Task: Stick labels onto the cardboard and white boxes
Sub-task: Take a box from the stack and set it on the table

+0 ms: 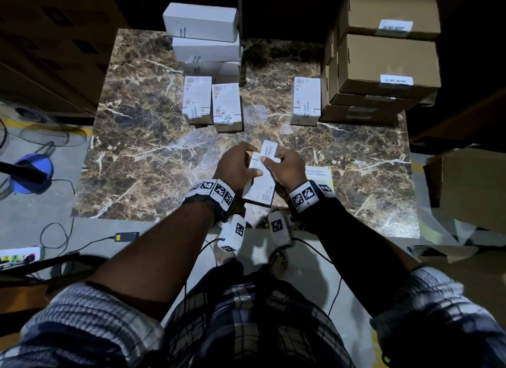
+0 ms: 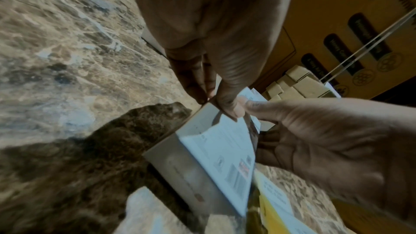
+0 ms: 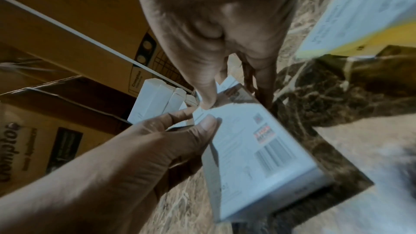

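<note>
Both hands grip the white box (image 1: 260,181) at its far end (long axis toward the person): left hand (image 1: 235,166), right hand (image 1: 286,167) pinching the label (image 1: 269,148).

white box (image 1: 260,184), brown veined marble table (image 1: 142,148), yellow-edged label sheet (image 1: 319,173)

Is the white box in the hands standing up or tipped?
Tipped. The white box leans, far end lifted by both hands, near end on the table.
</note>
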Demonstrator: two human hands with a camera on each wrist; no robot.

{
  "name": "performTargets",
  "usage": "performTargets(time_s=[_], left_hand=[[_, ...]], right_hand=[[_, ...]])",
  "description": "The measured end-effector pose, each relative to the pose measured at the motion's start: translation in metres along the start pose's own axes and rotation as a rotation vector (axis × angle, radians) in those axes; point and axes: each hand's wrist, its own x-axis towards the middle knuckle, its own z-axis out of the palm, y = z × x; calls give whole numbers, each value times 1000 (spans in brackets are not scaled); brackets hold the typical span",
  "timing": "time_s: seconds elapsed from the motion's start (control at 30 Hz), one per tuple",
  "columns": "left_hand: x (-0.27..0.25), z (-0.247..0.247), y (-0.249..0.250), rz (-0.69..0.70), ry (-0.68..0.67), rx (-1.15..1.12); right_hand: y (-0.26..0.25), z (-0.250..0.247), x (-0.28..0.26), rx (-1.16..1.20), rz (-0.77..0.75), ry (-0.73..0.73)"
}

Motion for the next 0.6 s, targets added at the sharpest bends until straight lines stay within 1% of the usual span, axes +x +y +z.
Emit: performTargets(time_s=[0.13, 0.23, 0.3, 0.47, 0.6], left_hand=[[3, -16, 16, 62, 166, -76], [7, -26, 25, 107, 250, -83], [8, -29, 26, 131, 257, -88], [6, -28, 18, 147, 197, -28], [3, -30, 15, 185, 212, 44]], right_hand=[[-25, -13, 3, 103, -97, 113], [-38, -19, 7, 108, -184, 169], [-40, -20, 7, 95, -247, 187], [-36, -20, 0, 28, -386, 181], [-41, -17, -4, -33, -484, 160]])
